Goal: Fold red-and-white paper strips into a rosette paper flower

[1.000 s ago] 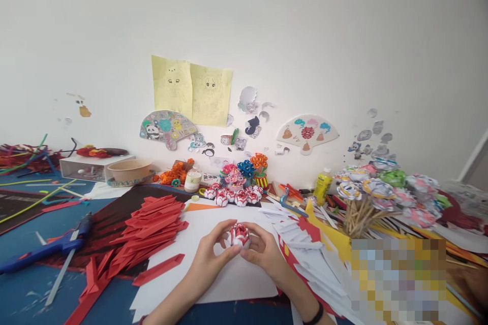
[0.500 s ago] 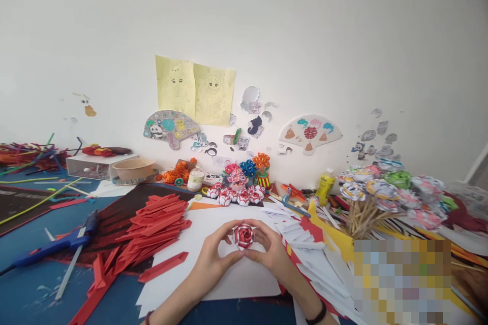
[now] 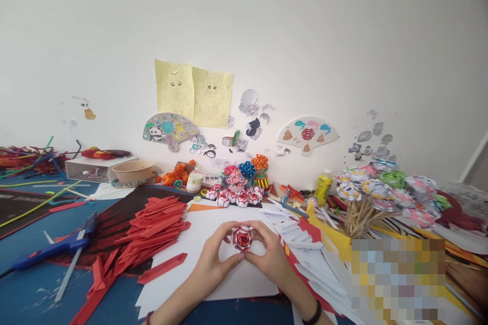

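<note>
Between my two hands is a small red and white paper flower, its folded petals facing me. My left hand curls round its left side, thumb below and fingers above. On the other side my right hand grips it in the same way, the two thumb tips close together under the flower. White paper sheets lie beneath the hands. A heap of folded red paper strips is to the left, and folded white paper strips spread to the right.
A blue glue gun lies at left. Finished red and white flowers stand in a row behind my hands. Further right are a yellow bottle and a bunch of paper flowers on sticks. A tan bowl sits at back left.
The flower has turned slightly in my fingers, and both hands keep their hold on it. The camera view has shifted a little.
</note>
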{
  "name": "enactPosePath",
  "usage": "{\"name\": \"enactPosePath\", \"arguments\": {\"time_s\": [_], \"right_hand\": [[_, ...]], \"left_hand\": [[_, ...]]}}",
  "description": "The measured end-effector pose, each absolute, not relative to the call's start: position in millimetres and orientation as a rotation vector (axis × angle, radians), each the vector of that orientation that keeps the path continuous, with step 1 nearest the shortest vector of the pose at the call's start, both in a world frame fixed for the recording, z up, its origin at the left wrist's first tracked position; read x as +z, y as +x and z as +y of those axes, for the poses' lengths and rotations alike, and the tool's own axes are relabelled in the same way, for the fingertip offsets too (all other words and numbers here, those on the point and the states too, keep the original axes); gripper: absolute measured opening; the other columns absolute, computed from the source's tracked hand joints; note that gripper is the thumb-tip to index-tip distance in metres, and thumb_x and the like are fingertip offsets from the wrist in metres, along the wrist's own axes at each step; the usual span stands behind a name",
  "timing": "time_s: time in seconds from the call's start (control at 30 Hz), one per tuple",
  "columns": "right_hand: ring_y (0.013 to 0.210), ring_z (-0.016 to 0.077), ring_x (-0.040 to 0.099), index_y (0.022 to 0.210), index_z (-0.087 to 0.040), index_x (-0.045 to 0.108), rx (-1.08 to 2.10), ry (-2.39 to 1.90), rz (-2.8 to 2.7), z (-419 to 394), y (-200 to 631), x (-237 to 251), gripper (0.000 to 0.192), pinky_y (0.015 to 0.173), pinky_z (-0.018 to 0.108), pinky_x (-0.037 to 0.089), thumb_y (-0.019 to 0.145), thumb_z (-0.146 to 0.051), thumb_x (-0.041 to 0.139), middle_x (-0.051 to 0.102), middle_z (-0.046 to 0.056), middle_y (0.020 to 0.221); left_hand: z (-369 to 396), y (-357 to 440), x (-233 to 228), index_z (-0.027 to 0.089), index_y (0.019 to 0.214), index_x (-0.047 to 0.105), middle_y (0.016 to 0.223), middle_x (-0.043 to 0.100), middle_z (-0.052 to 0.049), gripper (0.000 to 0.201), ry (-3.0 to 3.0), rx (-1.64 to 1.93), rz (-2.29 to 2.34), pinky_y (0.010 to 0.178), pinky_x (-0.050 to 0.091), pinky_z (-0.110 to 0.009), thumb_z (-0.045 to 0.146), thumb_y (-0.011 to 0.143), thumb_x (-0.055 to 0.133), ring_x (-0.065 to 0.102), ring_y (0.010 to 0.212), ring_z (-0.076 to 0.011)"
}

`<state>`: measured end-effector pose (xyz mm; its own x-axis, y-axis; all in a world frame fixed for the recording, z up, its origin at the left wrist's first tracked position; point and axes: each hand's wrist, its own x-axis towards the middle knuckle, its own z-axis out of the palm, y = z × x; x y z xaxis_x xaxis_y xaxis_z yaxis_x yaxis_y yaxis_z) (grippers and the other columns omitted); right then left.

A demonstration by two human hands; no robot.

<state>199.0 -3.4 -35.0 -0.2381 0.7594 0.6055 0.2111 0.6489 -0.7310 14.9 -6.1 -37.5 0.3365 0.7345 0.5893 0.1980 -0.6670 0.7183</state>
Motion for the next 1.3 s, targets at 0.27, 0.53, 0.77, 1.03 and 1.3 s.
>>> {"name": "enactPosePath", "arguments": {"time_s": [0.27,0.53,0.77,1.03,1.3], "right_hand": [[0.099,0.0255,0.061,0.116,-0.027,0.06,0.502,-0.798,-1.829,-5.0,196.2,-34.3,0.05,0.084,0.035,0.053,0.071,-0.009,0.071,0.064,0.006,0.109],[0.1,0.0259,0.062,0.116,-0.027,0.06,0.535,-0.83,-1.82,-3.4,195.4,-37.5,0.049,0.088,0.036,0.053,0.071,-0.013,0.074,0.065,0.005,0.109],[0.102,0.0258,0.063,0.118,-0.028,0.06,0.56,-0.812,-1.824,-2.8,196.7,-37.3,0.054,0.089,0.037,0.053,0.07,-0.008,0.072,0.066,0.005,0.111],[0.104,0.0252,0.062,0.118,-0.026,0.06,0.581,-0.791,-1.806,-1.8,196.0,-38.8,0.055,0.089,0.035,0.054,0.069,-0.004,0.068,0.065,0.006,0.112],[0.104,0.025,0.062,0.119,-0.025,0.06,0.562,-0.788,-1.821,-0.6,196.8,-39.9,0.054,0.089,0.035,0.055,0.07,-0.005,0.069,0.065,0.006,0.112]], "left_hand": [[-9.6,19.1,-37.1,0.025,0.126,0.048,0.119,0.061,-0.007,0.043,2.09,1.313,0.913,0.086,0.047,-0.035,0.023,0.085,0.062,0.057,0.101,-0.0231],[-10.9,18.8,-38.0,0.025,0.126,0.048,0.115,0.062,-0.007,0.042,2.093,1.264,0.941,0.087,0.047,-0.037,0.023,0.085,0.06,0.057,0.097,-0.0228],[-10.7,19.0,-38.7,0.025,0.127,0.048,0.114,0.063,-0.007,0.041,2.126,1.286,0.963,0.086,0.048,-0.036,0.02,0.086,0.055,0.058,0.096,-0.0224],[-11.0,19.3,-39.1,0.025,0.128,0.048,0.116,0.064,-0.006,0.043,2.142,1.275,0.974,0.089,0.047,-0.035,0.017,0.086,0.054,0.059,0.1,-0.0223],[-12.3,17.6,-42.7,0.027,0.131,0.044,0.125,0.06,-0.006,0.044,2.164,1.268,0.95,0.093,0.046,-0.035,0.017,0.089,0.051,0.058,0.107,-0.0217]]}}
